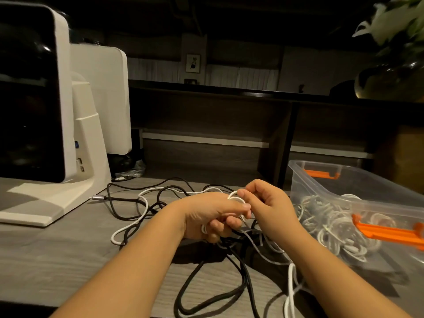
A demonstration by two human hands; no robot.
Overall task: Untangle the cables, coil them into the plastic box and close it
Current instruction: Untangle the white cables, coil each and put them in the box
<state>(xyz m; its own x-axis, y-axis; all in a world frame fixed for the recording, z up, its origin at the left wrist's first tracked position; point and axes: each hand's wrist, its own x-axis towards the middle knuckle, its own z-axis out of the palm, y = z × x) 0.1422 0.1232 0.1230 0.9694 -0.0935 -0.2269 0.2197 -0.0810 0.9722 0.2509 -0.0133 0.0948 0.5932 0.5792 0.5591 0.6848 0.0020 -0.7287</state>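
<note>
A tangle of black and white cables (146, 203) lies on the grey desk in front of me. My left hand (213, 216) grips a small coil of white cable (235, 199), with loops showing under its fingers. My right hand (268, 203) pinches the same white cable at the top of that coil. The clear plastic box (321, 180) with orange latches (321, 173) stands open at the right, and coiled white cables (339, 228) lie inside it. Black cable loops (206, 292) run toward the desk's near edge. No lid is in view.
A white monitor stand (87, 143) and dark screen (27, 92) occupy the left of the desk. A silver plug (97, 198) on a black cable lies near the stand's base. A dark vase with flowers (390, 81) stands at the back right.
</note>
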